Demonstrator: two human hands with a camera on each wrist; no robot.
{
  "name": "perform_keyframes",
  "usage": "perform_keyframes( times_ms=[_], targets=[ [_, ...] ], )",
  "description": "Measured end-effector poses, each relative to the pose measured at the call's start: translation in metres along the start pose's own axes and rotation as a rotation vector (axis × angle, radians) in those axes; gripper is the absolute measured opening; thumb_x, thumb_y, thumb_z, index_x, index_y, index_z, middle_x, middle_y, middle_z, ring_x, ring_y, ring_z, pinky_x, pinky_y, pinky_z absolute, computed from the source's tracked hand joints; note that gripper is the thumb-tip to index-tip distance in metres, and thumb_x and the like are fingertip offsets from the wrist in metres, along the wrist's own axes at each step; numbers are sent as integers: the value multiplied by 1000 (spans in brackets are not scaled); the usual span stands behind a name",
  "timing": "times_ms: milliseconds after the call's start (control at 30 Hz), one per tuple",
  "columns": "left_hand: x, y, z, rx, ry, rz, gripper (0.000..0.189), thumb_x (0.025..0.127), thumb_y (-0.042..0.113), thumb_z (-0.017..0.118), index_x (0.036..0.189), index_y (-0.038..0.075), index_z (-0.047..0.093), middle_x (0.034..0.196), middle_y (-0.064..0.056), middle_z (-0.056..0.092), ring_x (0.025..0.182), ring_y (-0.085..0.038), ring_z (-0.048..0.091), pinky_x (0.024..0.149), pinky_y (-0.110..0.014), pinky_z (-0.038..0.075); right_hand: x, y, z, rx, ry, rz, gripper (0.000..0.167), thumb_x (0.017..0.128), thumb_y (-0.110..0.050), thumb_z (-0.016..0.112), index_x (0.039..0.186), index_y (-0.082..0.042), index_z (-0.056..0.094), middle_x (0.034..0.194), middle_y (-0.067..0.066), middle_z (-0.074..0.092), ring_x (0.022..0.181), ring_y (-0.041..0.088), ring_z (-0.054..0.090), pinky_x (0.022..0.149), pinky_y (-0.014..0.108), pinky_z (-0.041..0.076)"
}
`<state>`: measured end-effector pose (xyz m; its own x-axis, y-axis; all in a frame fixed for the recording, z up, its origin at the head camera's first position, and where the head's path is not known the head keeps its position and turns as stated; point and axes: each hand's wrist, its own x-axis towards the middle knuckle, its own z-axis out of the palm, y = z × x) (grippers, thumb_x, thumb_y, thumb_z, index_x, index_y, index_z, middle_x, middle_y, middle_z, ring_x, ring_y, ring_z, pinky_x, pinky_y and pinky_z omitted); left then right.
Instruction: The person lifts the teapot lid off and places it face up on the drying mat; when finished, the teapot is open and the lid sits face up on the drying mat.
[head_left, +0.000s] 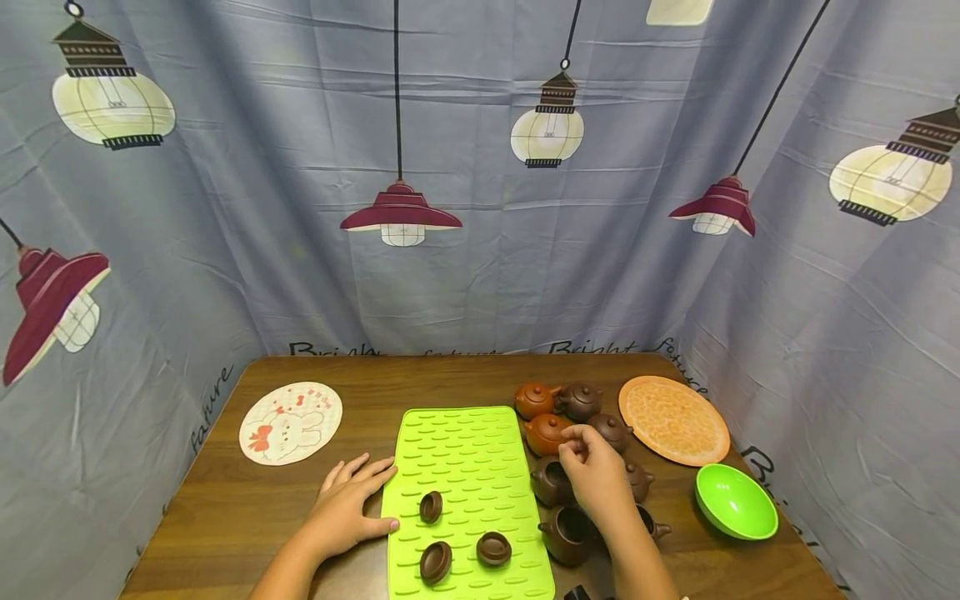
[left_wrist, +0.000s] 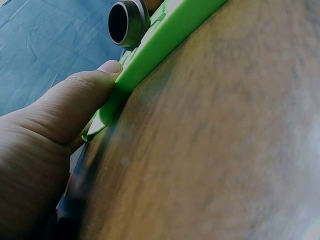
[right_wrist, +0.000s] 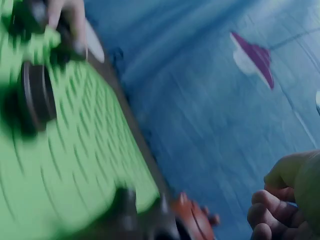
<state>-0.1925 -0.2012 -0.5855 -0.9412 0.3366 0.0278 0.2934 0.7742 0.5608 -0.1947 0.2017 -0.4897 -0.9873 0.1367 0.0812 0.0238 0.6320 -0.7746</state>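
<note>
My left hand (head_left: 341,508) lies with spread fingers at the left edge of a green silicone mat (head_left: 465,450). The thumb (left_wrist: 75,100) presses on the mat's edge in the left wrist view. Three dark brown teapot lids rest on the mat: an upper lid (head_left: 431,507), a lower lid (head_left: 436,562) and a right-hand lid (head_left: 494,549). Over the teapots hangs my right hand (head_left: 596,471), fingers loosely curled, nothing visible in them. Its fingertips overlap the right side of a lidded orange-brown teapot (head_left: 546,435) in the head view. Below it sit a lidless dark teapot (head_left: 546,493) and another (head_left: 564,546).
Behind stand a smaller orange teapot (head_left: 532,402) and a dark lidded one (head_left: 581,402); several dark teapots are partly hidden by my right arm. A round orange mat (head_left: 673,419) and a green bowl (head_left: 735,502) lie at right, a round rabbit mat (head_left: 291,422) at left.
</note>
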Motion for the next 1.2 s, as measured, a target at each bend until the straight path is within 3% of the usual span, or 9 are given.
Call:
perform_keyframes(
  times_ms=[267, 500, 633, 767, 1000, 1200],
  targets=[
    [1, 1, 1, -3, 4, 10, 93, 81, 69, 78, 155, 18, 54, 167, 5, 42, 159, -39, 23, 128, -66, 0, 8, 32, -28, -210, 101, -44, 27, 100, -15, 66, 125, -5, 67, 105, 8, 68, 91, 24, 62, 74, 37, 52],
    [2, 1, 0, 2, 3, 14, 93, 81, 70, 78, 155, 18, 54, 167, 5, 41, 159, -39, 23, 128, -66, 0, 14, 51, -46, -292, 99, 12, 36, 100, -15, 66, 132, 2, 61, 120, 26, 63, 110, 43, 63, 87, 58, 55],
    [1, 1, 0, 1, 6, 13, 93, 81, 70, 77, 155, 18, 54, 166, 5, 42, 158, -39, 23, 127, -66, 1, 16, 64, -49, -341, 60, 51, 40, 100, -17, 67, 133, 4, 58, 125, 33, 58, 112, 48, 61, 88, 62, 53],
    [-3, 0, 1, 0, 0, 5, 94, 81, 71, 77, 154, 17, 55, 166, 5, 43, 158, -40, 24, 127, -67, 1, 16, 74, -49, -347, 13, 79, 36, 99, -18, 68, 127, 3, 62, 115, 26, 62, 107, 41, 62, 86, 58, 53],
    [-2, -1, 2, -10, 18, 15, 93, 81, 71, 77, 154, 18, 55, 166, 5, 44, 158, -40, 25, 127, -67, 1, 19, 80, -53, -351, 23, 97, 26, 97, -18, 68, 114, 1, 65, 97, 15, 61, 92, 33, 61, 79, 53, 51],
    [-1, -2, 1, -8, 16, 14, 92, 81, 69, 78, 154, 17, 55, 165, 5, 44, 158, -39, 25, 127, -66, 1, 20, 82, -57, -353, 0, 108, 22, 97, -19, 67, 110, 0, 66, 91, 8, 62, 84, 27, 61, 74, 49, 52]
  ],
)
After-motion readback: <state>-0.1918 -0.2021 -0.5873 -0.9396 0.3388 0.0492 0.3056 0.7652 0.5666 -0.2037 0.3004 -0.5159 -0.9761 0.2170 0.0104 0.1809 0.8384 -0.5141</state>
